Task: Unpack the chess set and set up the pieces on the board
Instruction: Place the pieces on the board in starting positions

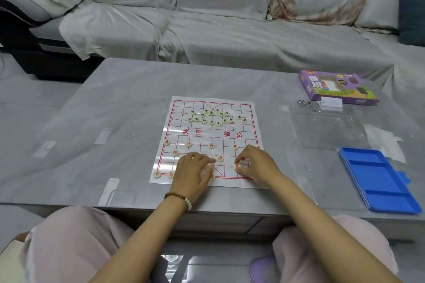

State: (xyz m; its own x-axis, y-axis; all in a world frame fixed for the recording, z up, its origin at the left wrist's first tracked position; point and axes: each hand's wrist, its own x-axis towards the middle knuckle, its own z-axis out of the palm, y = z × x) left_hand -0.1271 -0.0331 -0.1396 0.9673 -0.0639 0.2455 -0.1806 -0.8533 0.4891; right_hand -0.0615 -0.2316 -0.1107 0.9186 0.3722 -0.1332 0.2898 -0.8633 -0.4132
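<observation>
The board (212,135) lies flat on the counter (115,110). Near the board's near right corner, the right hand (255,165) pinches a red-marked piece (236,166) between thumb and fingers. The left hand (193,174) rests on the near rows with its fingers bent down over the squares; whether they hold anything cannot be told. The red pieces (188,144) stand spaced out on the near half, and the black pieces (211,118) lie clustered on the far half. A purple box (335,87) and a blue tray (377,179) lie to the right.
</observation>
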